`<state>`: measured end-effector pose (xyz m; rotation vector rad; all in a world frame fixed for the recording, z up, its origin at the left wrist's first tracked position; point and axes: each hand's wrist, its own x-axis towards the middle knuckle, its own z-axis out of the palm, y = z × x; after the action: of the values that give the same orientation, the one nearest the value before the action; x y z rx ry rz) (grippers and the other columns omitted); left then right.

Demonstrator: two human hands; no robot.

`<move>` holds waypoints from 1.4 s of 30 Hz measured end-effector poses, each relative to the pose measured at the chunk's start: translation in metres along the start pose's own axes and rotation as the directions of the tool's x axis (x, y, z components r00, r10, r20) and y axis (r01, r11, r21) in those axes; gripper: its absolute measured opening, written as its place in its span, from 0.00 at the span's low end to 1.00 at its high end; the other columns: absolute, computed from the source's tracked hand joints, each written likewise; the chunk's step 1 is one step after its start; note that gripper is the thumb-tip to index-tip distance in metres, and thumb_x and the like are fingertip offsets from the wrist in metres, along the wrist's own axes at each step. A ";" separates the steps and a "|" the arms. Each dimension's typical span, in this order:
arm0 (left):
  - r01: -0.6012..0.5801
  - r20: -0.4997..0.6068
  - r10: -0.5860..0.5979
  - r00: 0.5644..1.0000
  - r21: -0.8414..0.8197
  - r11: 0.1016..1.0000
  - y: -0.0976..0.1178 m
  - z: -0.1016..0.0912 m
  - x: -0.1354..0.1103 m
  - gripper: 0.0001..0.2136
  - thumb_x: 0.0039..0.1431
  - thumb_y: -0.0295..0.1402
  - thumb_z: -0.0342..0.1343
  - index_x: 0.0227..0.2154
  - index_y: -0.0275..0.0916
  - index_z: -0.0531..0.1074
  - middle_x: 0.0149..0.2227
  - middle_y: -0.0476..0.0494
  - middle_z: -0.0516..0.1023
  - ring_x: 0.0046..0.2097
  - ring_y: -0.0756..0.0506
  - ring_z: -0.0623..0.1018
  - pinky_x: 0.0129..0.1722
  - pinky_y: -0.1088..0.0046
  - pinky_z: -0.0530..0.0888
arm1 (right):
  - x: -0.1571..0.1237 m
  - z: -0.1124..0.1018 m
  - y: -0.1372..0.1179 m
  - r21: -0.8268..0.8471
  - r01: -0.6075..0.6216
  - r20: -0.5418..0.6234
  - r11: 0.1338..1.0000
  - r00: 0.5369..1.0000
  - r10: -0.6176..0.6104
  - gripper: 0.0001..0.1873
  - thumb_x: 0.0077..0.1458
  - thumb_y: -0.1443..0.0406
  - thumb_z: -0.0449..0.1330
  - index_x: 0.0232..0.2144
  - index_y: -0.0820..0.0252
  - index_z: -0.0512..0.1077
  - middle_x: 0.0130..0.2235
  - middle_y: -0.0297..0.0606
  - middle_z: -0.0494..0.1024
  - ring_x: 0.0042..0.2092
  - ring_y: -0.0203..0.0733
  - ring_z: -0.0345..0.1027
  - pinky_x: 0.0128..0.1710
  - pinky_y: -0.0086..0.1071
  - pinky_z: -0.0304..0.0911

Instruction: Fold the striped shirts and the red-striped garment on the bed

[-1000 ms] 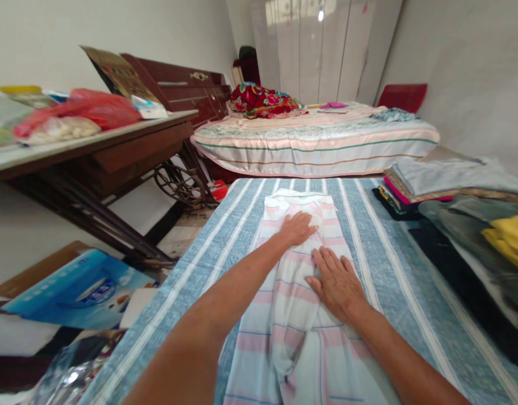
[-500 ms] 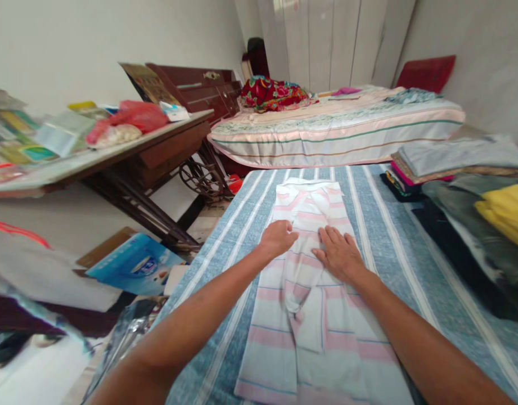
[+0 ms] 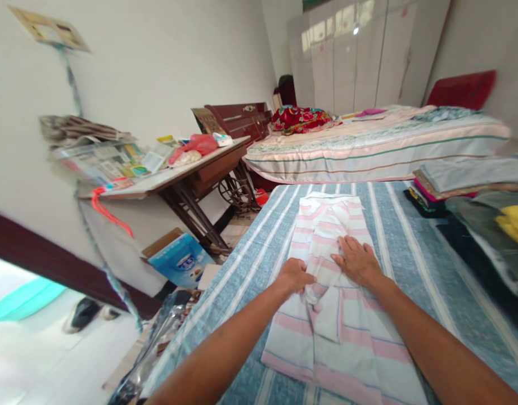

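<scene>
**Pressing a Striped Garment on the Bed**

A pink-and-white striped garment lies lengthwise on the blue striped cover of the bed. Its far end points to twelve o'clock and its near end runs out of view at six.

The left hand sits at the garment's nine o'clock edge, about halfway along. Its fingers are curled closed around a raised fold of the fabric. The right hand lies at two o'clock of the left one, palm down, with its fingers spread flat on the cloth and gripping nothing. The two hands are near each other but apart, with a bunched ridge of fabric between them.

At three o'clock of the garment, a stack of folded clothes rests on the same bed, and a yellow cloth lies at the stack's four o'clock. At twelve o'clock stands a second bed with a striped sheet, and behind it a pale wardrobe. At ten o'clock a tabletop carries papers and a red bag. A blue box leans on the floor at nine o'clock.
</scene>
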<state>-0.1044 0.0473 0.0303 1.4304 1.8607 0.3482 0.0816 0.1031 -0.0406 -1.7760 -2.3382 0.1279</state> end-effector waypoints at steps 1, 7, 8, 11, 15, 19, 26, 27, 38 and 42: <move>0.005 -0.015 -0.005 1.000 -0.047 0.999 0.000 0.000 -0.001 0.08 0.40 0.27 0.60 0.15 0.38 0.65 0.09 0.57 0.59 0.15 0.52 0.64 0.16 0.79 0.58 | 0.000 0.001 0.000 0.000 0.001 -0.002 1.000 1.000 -0.001 0.32 0.61 0.52 0.41 0.61 0.66 0.51 0.62 0.49 0.54 0.63 0.48 0.44 0.57 0.47 0.42; 0.038 -0.032 -0.053 0.998 -0.362 0.931 0.006 -0.004 -0.007 0.10 0.40 0.23 0.58 0.16 0.38 0.62 0.13 0.56 0.63 0.18 0.53 0.65 0.18 0.80 0.61 | 0.000 0.003 0.002 0.005 0.004 -0.015 1.000 1.000 -0.004 0.31 0.61 0.53 0.41 0.60 0.65 0.52 0.62 0.50 0.54 0.62 0.49 0.45 0.57 0.48 0.42; 0.054 -0.006 -0.062 0.998 -0.411 0.910 0.007 -0.005 -0.009 0.09 0.40 0.23 0.58 0.17 0.38 0.62 0.15 0.55 0.65 0.19 0.52 0.67 0.19 0.79 0.64 | 0.000 0.004 0.002 0.009 0.002 -0.014 1.000 1.000 -0.002 0.31 0.61 0.52 0.41 0.60 0.65 0.52 0.62 0.50 0.54 0.62 0.49 0.45 0.57 0.49 0.42; 0.111 0.088 -0.076 0.993 -0.522 0.846 0.006 -0.008 -0.010 0.06 0.42 0.23 0.56 0.23 0.37 0.64 0.20 0.51 0.71 0.24 0.48 0.74 0.24 0.71 0.72 | 0.001 0.003 0.003 0.013 0.006 -0.008 1.000 1.000 -0.006 0.31 0.61 0.52 0.41 0.60 0.65 0.52 0.62 0.49 0.55 0.62 0.48 0.44 0.57 0.48 0.42; 0.228 0.215 -0.114 0.970 -0.637 0.736 -0.001 -0.012 -0.010 0.10 0.41 0.23 0.58 0.29 0.36 0.65 0.24 0.48 0.74 0.26 0.46 0.76 0.29 0.62 0.75 | 0.001 0.001 0.002 0.010 0.007 -0.016 1.000 1.000 -0.007 0.31 0.61 0.52 0.42 0.59 0.64 0.52 0.62 0.48 0.55 0.62 0.47 0.45 0.57 0.46 0.43; 0.297 0.299 -0.118 0.947 -0.671 0.679 -0.005 -0.010 -0.013 0.11 0.38 0.24 0.61 0.28 0.35 0.67 0.22 0.48 0.74 0.24 0.47 0.75 0.31 0.60 0.76 | 0.001 0.000 0.002 0.016 0.007 -0.025 1.000 1.000 -0.007 0.30 0.61 0.52 0.42 0.59 0.64 0.52 0.61 0.48 0.55 0.62 0.47 0.45 0.57 0.46 0.43; 0.125 0.050 -0.114 0.992 -0.360 0.925 -0.004 -0.002 -0.023 0.09 0.38 0.21 0.56 0.19 0.38 0.62 0.13 0.54 0.66 0.18 0.48 0.71 0.18 0.74 0.70 | 0.003 0.000 0.002 0.026 0.003 -0.019 1.000 1.000 -0.002 0.30 0.61 0.52 0.41 0.59 0.64 0.52 0.62 0.47 0.55 0.62 0.47 0.44 0.57 0.47 0.42; 0.110 0.028 -0.107 0.994 -0.346 0.932 -0.005 -0.003 -0.024 0.08 0.38 0.21 0.56 0.19 0.38 0.62 0.13 0.53 0.66 0.19 0.48 0.71 0.18 0.75 0.69 | 0.003 0.000 0.002 0.027 0.002 -0.019 1.000 1.000 -0.001 0.30 0.61 0.52 0.41 0.59 0.64 0.52 0.62 0.47 0.55 0.62 0.47 0.44 0.57 0.46 0.42; 0.220 0.231 -0.007 0.973 -0.918 0.329 -0.009 0.000 -0.028 0.06 0.44 0.23 0.55 0.28 0.35 0.69 0.24 0.45 0.77 0.23 0.48 0.75 0.23 0.74 0.72 | 0.002 -0.003 0.003 0.021 0.004 -0.005 1.000 1.000 -0.004 0.30 0.61 0.52 0.41 0.60 0.63 0.52 0.62 0.47 0.54 0.62 0.47 0.44 0.57 0.46 0.41; 0.337 0.339 -0.034 0.940 -0.910 0.243 -0.004 0.006 -0.030 0.04 0.47 0.24 0.54 0.28 0.33 0.72 0.23 0.45 0.76 0.23 0.49 0.75 0.25 0.75 0.72 | 0.002 -0.005 0.002 0.016 0.008 -0.004 1.000 1.000 -0.008 0.31 0.61 0.52 0.41 0.59 0.65 0.52 0.62 0.49 0.54 0.62 0.48 0.45 0.57 0.46 0.41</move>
<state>-0.0997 0.0169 0.0356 0.3050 1.1051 0.9443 0.0842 0.1058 -0.0364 -1.7583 -2.3345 0.1408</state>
